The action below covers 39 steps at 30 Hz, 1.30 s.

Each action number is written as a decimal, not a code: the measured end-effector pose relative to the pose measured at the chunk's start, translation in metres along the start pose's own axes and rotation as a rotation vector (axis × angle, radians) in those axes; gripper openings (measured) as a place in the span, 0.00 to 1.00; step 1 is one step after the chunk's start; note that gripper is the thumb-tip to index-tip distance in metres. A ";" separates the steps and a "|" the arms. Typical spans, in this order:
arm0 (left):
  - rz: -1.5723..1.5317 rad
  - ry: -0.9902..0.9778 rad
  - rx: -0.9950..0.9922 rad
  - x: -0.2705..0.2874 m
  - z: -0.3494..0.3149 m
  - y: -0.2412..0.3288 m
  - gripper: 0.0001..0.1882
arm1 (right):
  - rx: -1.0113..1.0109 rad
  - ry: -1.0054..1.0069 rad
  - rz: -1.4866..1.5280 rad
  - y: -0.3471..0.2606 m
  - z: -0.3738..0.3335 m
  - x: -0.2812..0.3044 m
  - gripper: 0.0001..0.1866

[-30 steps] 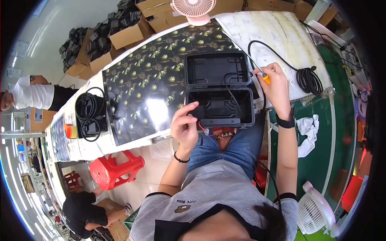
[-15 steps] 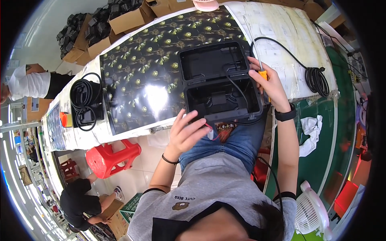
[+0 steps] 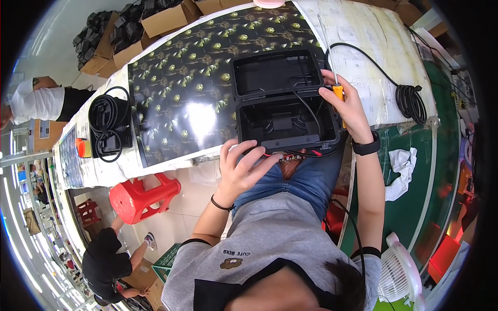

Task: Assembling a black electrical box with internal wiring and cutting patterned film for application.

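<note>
An open black plastic case [image 3: 285, 122] lies at the near edge of the table, its lid [image 3: 275, 72] folded back flat. A thin black wire runs inside it, and red and black wires [image 3: 306, 153] hang out under its front rim. My left hand [image 3: 241, 171] rests with spread fingers against that front rim, beside the wires. My right hand [image 3: 355, 111] is at the case's right wall, holding a screwdriver [image 3: 338, 93] with an orange handle and its shaft pointing away from me.
The table wears a dark patterned cloth [image 3: 176, 93]. Coiled black cables lie at the left [image 3: 106, 122] and right [image 3: 412, 103]. Cardboard boxes [image 3: 155, 20] stand behind, with a red stool [image 3: 137, 194], white rag [image 3: 402, 166] and white fan [image 3: 402, 274] nearby. Two people [image 3: 106, 259] [image 3: 39, 101] work at the left.
My left hand slid from the case's front left corner down to its front rim and spread its fingers. The right hand stays at the right wall with the screwdriver.
</note>
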<state>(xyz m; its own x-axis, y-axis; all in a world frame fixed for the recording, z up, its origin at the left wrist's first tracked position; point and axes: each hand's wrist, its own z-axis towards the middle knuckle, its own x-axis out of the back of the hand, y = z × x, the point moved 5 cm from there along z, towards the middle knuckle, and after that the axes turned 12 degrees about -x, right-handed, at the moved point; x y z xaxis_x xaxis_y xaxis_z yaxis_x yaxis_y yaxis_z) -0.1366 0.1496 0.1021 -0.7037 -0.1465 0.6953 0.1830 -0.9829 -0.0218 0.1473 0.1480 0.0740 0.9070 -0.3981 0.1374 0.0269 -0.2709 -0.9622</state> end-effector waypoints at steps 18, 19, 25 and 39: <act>0.005 -0.200 -0.199 0.016 -0.011 -0.003 0.17 | -0.147 -0.088 0.167 -0.016 -0.015 0.007 0.36; 0.006 -0.199 -0.201 0.015 -0.012 -0.003 0.17 | -0.144 -0.088 0.167 -0.019 -0.017 0.007 0.36; 0.011 -0.318 -0.092 -0.003 0.002 0.013 0.26 | -0.088 0.006 0.163 -0.027 -0.021 0.011 0.34; -0.898 0.221 0.745 0.001 -0.002 -0.032 0.05 | -0.089 0.079 0.241 -0.020 -0.017 0.014 0.28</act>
<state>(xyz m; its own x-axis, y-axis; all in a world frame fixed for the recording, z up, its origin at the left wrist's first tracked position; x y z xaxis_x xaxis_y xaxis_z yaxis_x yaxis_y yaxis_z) -0.1447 0.1809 0.1018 -0.8739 0.4741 0.1073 -0.1336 -0.4465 0.8847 0.1522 0.1334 0.0994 0.8469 -0.5269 -0.0717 -0.2260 -0.2346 -0.9455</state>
